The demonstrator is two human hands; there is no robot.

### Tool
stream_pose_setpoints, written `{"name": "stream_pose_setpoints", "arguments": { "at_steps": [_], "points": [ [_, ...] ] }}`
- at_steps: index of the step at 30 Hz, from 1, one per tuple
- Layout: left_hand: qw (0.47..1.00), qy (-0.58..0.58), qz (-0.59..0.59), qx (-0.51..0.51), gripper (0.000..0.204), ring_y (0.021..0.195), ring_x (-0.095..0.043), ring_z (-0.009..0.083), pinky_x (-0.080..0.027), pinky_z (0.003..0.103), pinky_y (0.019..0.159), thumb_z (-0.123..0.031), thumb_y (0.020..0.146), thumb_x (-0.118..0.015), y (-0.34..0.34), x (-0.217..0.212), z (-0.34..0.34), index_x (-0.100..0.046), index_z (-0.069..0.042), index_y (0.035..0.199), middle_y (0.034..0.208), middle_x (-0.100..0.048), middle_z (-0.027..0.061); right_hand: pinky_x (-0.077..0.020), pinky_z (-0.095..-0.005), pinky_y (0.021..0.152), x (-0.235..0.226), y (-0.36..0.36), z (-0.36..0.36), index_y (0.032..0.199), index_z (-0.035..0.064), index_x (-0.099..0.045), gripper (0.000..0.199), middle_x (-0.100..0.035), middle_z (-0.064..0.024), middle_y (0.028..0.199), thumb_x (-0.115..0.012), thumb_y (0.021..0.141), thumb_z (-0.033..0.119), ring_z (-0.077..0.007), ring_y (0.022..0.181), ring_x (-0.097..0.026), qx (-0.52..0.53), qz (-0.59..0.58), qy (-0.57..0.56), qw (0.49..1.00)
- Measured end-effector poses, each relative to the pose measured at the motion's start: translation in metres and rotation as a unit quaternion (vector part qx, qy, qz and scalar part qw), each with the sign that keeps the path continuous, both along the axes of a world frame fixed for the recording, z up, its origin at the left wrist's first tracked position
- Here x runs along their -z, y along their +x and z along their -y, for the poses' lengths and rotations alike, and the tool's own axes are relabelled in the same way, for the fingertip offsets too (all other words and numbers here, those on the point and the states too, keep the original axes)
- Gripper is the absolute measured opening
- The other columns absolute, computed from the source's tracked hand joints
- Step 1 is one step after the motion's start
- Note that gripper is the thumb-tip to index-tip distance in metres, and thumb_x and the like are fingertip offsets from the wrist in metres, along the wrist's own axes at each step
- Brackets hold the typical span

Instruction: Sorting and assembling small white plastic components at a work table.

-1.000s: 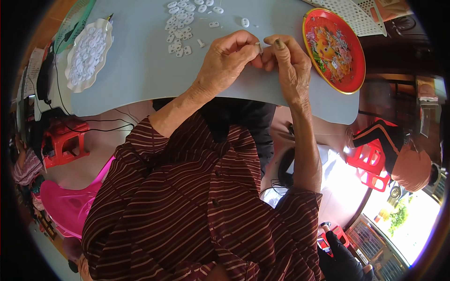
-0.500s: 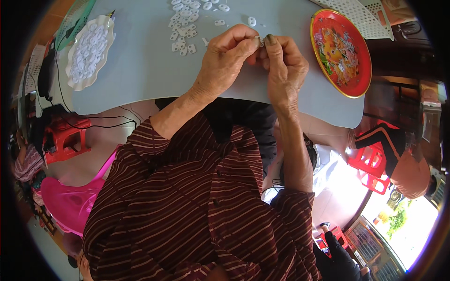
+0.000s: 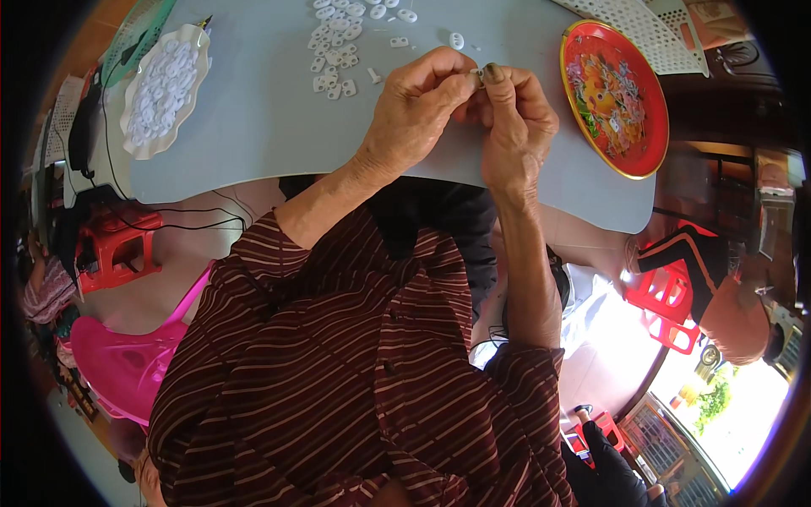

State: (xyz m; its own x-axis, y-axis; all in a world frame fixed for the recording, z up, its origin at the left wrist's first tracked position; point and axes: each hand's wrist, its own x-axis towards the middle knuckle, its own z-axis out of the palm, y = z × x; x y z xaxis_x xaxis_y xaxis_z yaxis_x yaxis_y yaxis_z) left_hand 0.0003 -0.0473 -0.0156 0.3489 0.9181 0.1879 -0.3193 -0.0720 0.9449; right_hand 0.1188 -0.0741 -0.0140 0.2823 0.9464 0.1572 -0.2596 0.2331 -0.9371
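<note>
My left hand [image 3: 418, 114] and my right hand [image 3: 515, 122] meet above the pale blue-grey table [image 3: 270, 118], fingertips pinched together on a tiny white piece [image 3: 478, 76] that is mostly hidden between them. A loose scatter of several small white plastic pieces [image 3: 342, 38] lies on the table just beyond my left hand. A white scalloped dish [image 3: 160, 89] heaped with the same white pieces stands at the far left. To the right of my right hand sits a round red tray [image 3: 612, 97] with a colourful picture and a few small pieces on it.
A white perforated basket [image 3: 629, 21] lies at the back right. A red plastic stool [image 3: 114, 245] and a pink tub [image 3: 127, 363] stand on the floor to the left, with black cables by the table edge. Another red stool [image 3: 672, 296] stands at the right.
Both hands have stayed pinched together on the small piece, with only slight shifts of the fingers. The whole view has shifted a little downward.
</note>
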Motion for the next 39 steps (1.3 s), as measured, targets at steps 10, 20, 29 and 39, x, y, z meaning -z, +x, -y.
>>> {"name": "stream_pose_setpoints", "arguments": {
  "at_steps": [10,20,29,39],
  "points": [
    [1.0,0.001,0.016,0.012,0.016,0.064,-0.047,0.0045,-0.038,0.019,0.055,-0.015,0.091,-0.055,-0.003,-0.006,-0.002,-0.059,0.0,0.094,0.07,-0.053,-0.0012,-0.0459,-0.0217,0.06,-0.003,0.007,0.004,0.086,0.0,-0.06,0.015,-0.063,-0.0055,0.076,-0.063,0.089,0.015,-0.0103,0.062,-0.057,-0.051,-0.03,-0.014,0.998],
    [0.719,0.408,-0.562,0.031,0.007,0.089,-0.049,0.0271,-0.042,0.038,0.078,-0.008,0.086,-0.052,-0.013,-0.017,-0.087,-0.053,-0.003,0.091,0.082,-0.051,0.0098,-0.0468,-0.0218,0.06,-0.003,0.025,0.006,0.093,-0.0039,-0.063,0.015,-0.063,-0.0062,0.08,-0.061,0.089,0.01,-0.0082,0.061,-0.055,-0.049,0.013,-0.067,0.996],
    [0.742,0.435,-0.497,0.115,0.016,0.085,-0.05,0.0291,-0.044,0.04,0.077,-0.011,0.084,-0.058,-0.011,-0.016,-0.097,-0.047,-0.001,0.077,0.081,-0.05,0.0107,-0.0437,-0.0209,0.057,0.004,0.024,0.007,0.091,-0.0017,-0.068,0.012,-0.062,-0.003,0.076,-0.066,0.084,0.009,-0.0071,0.062,-0.053,-0.007,0.066,-0.029,0.997],
    [0.913,0.14,-0.335,0.187,0.026,0.073,-0.055,0.0124,-0.043,0.028,0.072,-0.026,0.09,-0.05,-0.011,-0.028,-0.072,-0.061,-0.002,0.095,0.077,-0.06,0.0044,-0.0435,-0.0193,0.058,0.001,0.022,0.007,0.099,0.0005,-0.062,0.017,-0.061,-0.0009,0.079,-0.066,0.083,0.004,-0.006,0.065,-0.052,-0.008,0.028,-0.005,1.0]
  ]
}}
